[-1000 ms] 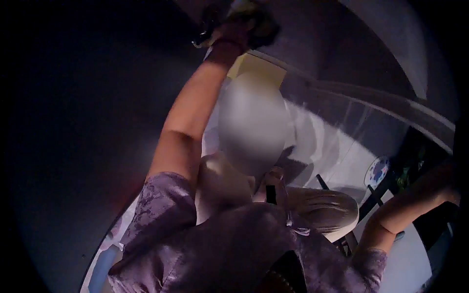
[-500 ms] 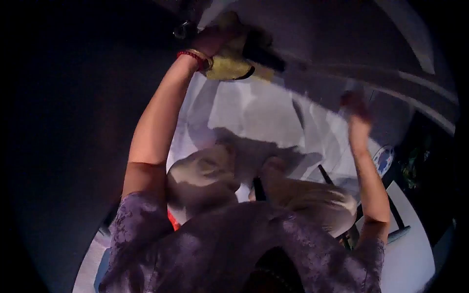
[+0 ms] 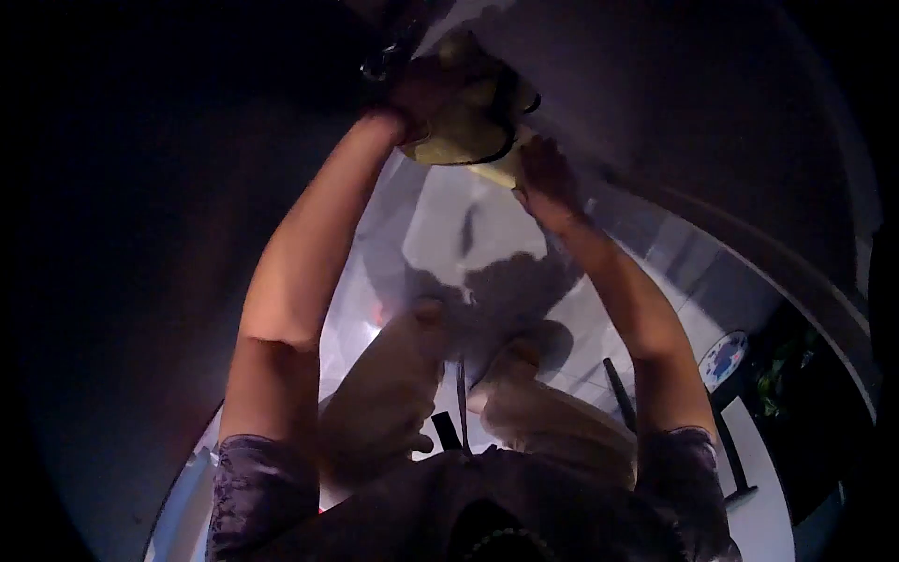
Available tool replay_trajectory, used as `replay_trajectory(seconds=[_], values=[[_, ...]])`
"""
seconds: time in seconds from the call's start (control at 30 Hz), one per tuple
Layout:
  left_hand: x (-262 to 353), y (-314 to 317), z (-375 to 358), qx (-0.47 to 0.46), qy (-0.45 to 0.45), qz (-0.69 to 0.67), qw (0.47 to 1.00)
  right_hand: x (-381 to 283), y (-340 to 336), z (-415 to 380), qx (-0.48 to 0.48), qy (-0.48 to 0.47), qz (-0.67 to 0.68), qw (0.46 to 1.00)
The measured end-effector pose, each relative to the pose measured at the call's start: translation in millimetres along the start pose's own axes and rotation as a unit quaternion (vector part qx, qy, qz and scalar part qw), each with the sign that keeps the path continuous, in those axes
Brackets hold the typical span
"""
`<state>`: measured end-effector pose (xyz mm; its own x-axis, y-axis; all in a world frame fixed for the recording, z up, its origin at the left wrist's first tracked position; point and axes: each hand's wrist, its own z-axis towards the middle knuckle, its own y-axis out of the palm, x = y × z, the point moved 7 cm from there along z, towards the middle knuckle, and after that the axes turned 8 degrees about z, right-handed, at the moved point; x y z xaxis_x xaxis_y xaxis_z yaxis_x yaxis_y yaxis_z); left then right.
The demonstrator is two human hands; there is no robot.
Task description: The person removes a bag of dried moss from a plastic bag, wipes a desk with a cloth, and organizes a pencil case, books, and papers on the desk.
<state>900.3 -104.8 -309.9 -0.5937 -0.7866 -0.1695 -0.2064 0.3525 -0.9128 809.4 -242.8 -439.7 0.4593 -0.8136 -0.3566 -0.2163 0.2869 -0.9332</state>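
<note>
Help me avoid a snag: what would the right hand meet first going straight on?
Probably the yellow item at the left hand; the right hand may be touching it, but depth is unclear.

The shirt point(image 3: 403, 510) is dark purple with short, shiny sleeves point(image 3: 267, 473); the trousers point(image 3: 384, 393) are beige, the small beads point(image 3: 506, 533) pale.

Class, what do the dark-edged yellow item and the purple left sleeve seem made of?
Dark-edged yellow item: possibly cloth or soft leather, fairly matte; it curves smoothly, but dimness hides any weave.
Purple left sleeve: probably fabric, softly lustrous; it creases and catches light in patches.
</note>
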Motion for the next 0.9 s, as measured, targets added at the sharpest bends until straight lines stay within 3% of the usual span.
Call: replay_trajectory(seconds=[0.07, 0.1, 0.17, 0.2, 0.3, 0.33, 0.37, 0.4, 0.43, 0.47, 0.5, 0.53, 0.57, 0.6, 0.63, 0.7, 0.87, 0.9], values=[[-22.9, 43.1, 8.2, 0.018, -0.158, -0.285, 0.945, 2.4, 8.7, -1.5, -0.025, -0.007, 0.009, 1.0], [-17.1, 41.3, 4.8, 0.013, -0.157, -0.29, 0.944, 4.3, 11.7, -1.1, -0.041, -0.012, 0.017, 0.999], [-12.9, 31.9, -9.5, 0.09, -0.217, -0.423, 0.875, 16.2, 10.8, -4.5, -0.033, 0.004, 0.081, 0.996], [-5.5, 32.9, -16.1, 0.086, -0.211, -0.426, 0.876, 22.8, 8.4, -8.3, -0.015, 0.018, 0.141, 0.99], [3.7, 42.4, -36.7, 0.079, -0.217, -0.468, 0.853, 42.0, 15.1, -25.4, -0.058, 0.11, 0.112, 0.986], [11.0, 42.1, -43.4, 0.047, -0.179, -0.354, 0.917, 43.3, 10.0, -36.6, -0.06, 0.119, 0.112, 0.985], [17.2, 42.1, -49.8, 0.017, -0.137, -0.234, 0.962, 48.8, 9.5, -52.6, -0.084, 0.26, 0.383, 0.883], [24.5, 39.0, -59.6, 0.017, -0.132, -0.236, 0.962, 42.7, 12.8, -73.4, -0.095, 0.372, 0.613, 0.69], [16.6, 48.6, -82.5, 0.031, -0.283, -0.5, 0.817, 37.2, 4.7, -86.6, -0.095, 0.374, 0.613, 0.69], [21.6, 64.2, -108.7, 0.041, -0.405, -0.707, 0.578, 29.5, 2.7, -104.8, -0.073, 0.406, 0.698, 0.585], [26.8, 59.6, -123.6, 0.036, -0.408, -0.708, 0.575, 17.8, -0.2, -122.0, -0.052, 0.432, 0.769, 0.468], [30.1, 57.3, -141.2, 0.055, -0.439, -0.73, 0.521, 9.8, -7.4, -135.4, -0.056, 0.438, 0.766, 0.467], [34.1, 54.0, -157.5, 0.074, -0.467, -0.748, 0.465, 0.3, -18.1, -145.3, -0.046, 0.427, 0.797, 0.424], [39.1, 50.4, -171.1, 0.07, -0.469, -0.749, 0.462, -10.8, -31.0, -153.3, -0.035, 0.415, 0.826, 0.381], [9.2, 84.3, -149.7, 0.044, -0.481, -0.748, 0.455, -10.0, -20.9, -126.1, -0.028, 0.451, 0.812, 0.37], [1.4, 94.4, -162.5, 0.083, -0.466, -0.741, 0.476, -17.9, -25.1, -134.4, -0.015, 0.479, 0.8, 0.362], [-12.5, 113.7, -155.6, -0.006, -0.474, -0.722, 0.504, -7.8, -32.0, -134.3, -0.004, 0.568, 0.742, 0.356], [-15.8, 119.3, -148.5, 0.036, -0.452, -0.728, 0.515, -4.3, -28.2, -129.3, -0.005, 0.564, 0.75, 0.345]])
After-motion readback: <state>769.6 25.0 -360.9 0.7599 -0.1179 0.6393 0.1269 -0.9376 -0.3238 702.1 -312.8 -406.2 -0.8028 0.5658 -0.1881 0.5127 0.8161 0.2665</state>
